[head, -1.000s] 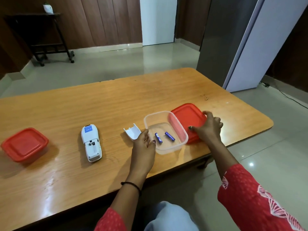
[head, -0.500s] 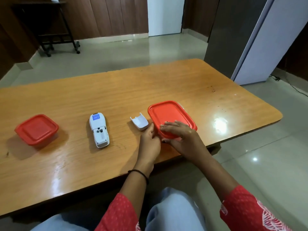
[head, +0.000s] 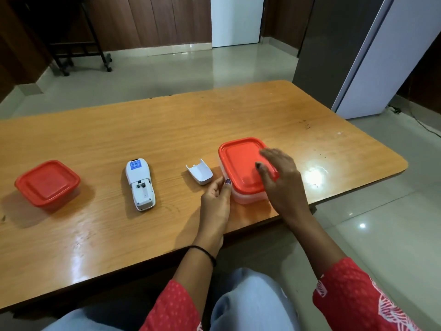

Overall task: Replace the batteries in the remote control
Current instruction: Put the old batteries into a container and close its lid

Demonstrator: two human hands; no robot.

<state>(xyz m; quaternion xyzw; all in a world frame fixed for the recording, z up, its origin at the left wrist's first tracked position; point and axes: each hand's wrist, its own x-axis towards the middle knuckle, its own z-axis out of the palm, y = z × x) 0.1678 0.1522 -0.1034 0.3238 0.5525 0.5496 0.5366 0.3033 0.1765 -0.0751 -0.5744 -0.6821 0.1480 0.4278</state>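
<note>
A white remote control (head: pixel 141 185) lies face down on the wooden table (head: pixel 167 120), its battery bay open and empty. Its white battery cover (head: pixel 199 174) lies to the right of it. Further right stands a clear box with its red lid (head: pixel 241 163) on; the batteries inside are hidden. My left hand (head: pixel 216 199) rests at the box's near left corner, fingers loosely curled and touching its side. My right hand (head: pixel 280 177) hovers flat over the lid's right part with fingers spread.
A second clear box with a red lid (head: pixel 47 182) stands at the table's left. The table's near edge runs just below my hands. A dark partition (head: pixel 317 51) and a black stand (head: pixel 78 39) stand on the tiled floor beyond.
My right hand brought the red lid from beside the box onto it, covering the two batteries, pressed it down, and has now lifted slightly. My left hand stayed at the box's side.
</note>
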